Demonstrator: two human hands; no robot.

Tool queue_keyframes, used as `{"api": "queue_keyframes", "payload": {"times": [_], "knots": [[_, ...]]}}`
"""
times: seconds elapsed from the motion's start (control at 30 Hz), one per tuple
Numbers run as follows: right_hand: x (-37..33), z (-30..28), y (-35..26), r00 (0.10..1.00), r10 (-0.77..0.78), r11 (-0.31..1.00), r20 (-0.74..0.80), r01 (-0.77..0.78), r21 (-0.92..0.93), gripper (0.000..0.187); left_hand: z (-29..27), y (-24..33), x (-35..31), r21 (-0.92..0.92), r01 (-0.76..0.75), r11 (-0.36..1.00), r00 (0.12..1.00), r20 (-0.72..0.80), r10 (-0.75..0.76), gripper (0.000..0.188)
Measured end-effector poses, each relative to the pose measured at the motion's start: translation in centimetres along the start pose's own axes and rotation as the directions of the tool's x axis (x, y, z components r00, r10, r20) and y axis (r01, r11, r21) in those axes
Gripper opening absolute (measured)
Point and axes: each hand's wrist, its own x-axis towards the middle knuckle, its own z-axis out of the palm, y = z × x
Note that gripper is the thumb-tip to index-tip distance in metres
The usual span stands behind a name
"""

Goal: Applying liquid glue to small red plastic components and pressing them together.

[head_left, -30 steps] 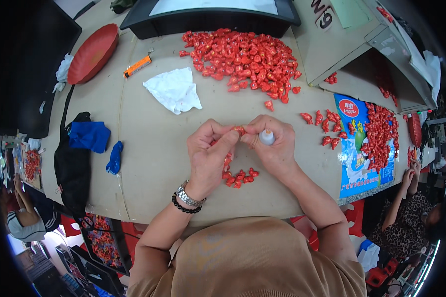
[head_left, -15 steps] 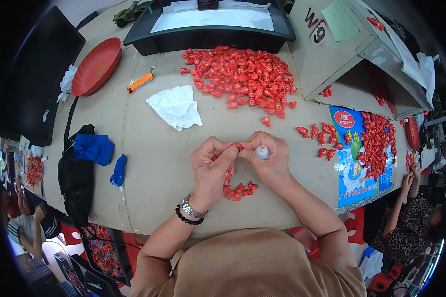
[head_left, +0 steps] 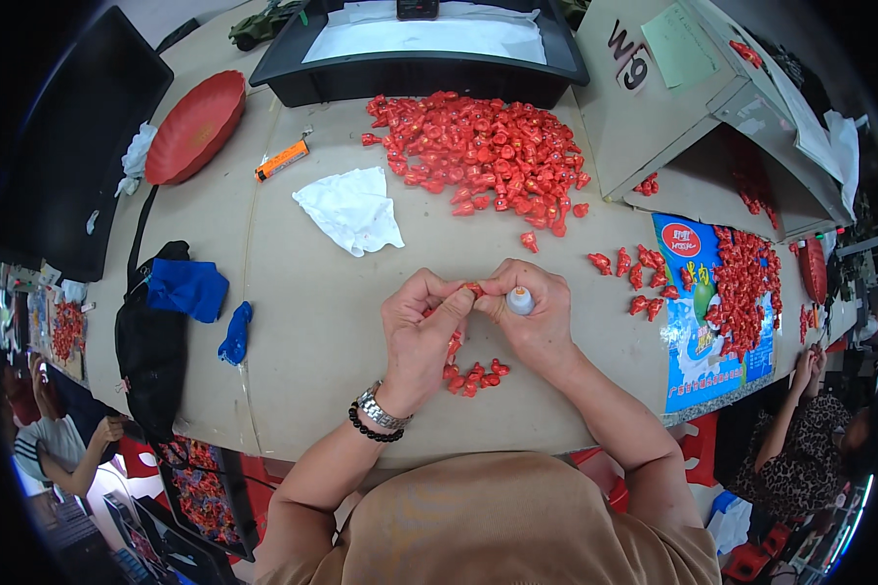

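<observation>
Over the middle of the table, both my hands meet at a small red plastic piece [head_left: 473, 290]. My left hand [head_left: 419, 327] is closed, pinching the piece between thumb and fingers. My right hand [head_left: 539, 327] pinches its other side with thumb and forefinger, and also keeps a small white bottle [head_left: 520, 301] with an orange-tipped nozzle in its curled fingers. Most of the piece is hidden by my fingertips. Just below and between my hands lies a small group of red pieces [head_left: 475, 378], partly covered by the left hand.
A big heap of red pieces [head_left: 498, 156] lies ahead, before a black tray [head_left: 419, 80]. More sit on a blue printed sheet [head_left: 688, 375] beside a grey box-like stand [head_left: 644, 127]. Leftward are white tissue [head_left: 349, 210], an orange tube [head_left: 282, 162], a red dish [head_left: 197, 127] and a black bag [head_left: 151, 361].
My hands keep the same pinch on the red piece, with hardly any finger movement. The view has shifted slightly. At the far left, another person's arm has moved outward.
</observation>
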Motion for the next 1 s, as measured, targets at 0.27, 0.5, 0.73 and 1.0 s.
{"api": "queue_keyframes", "payload": {"times": [0.27, 0.5, 0.73, 1.0], "knots": [[0.0, 0.1, -0.1, 1.000, -0.009, 1.000, -0.008, 0.009, 0.013, 0.014, 0.0, 0.0, 0.0, -0.004, -0.006, 1.000, 1.000, -0.002, 0.006, 0.012], [0.2, 0.0, -0.9, 0.999, -0.016, 1.000, -0.040, 0.016, 0.003, 0.014, 0.1, 0.3, 0.2, 0.002, -0.039, 0.999, 0.999, 0.012, 0.039, 0.006], [0.9, -1.3, -1.8, 0.979, 0.181, 0.981, -0.098, -0.173, 0.084, 0.009, 0.1, 1.8, 0.9, 0.032, 0.060, 0.998, 0.997, 0.040, -0.061, 0.018], [2.7, -6.7, -4.2, 0.890, 0.314, 0.942, -0.332, -0.336, -0.009, 0.005, -3.0, 2.6, 2.5, -0.662, 0.313, 0.681, 0.932, 0.077, -0.354, 0.042]]}}
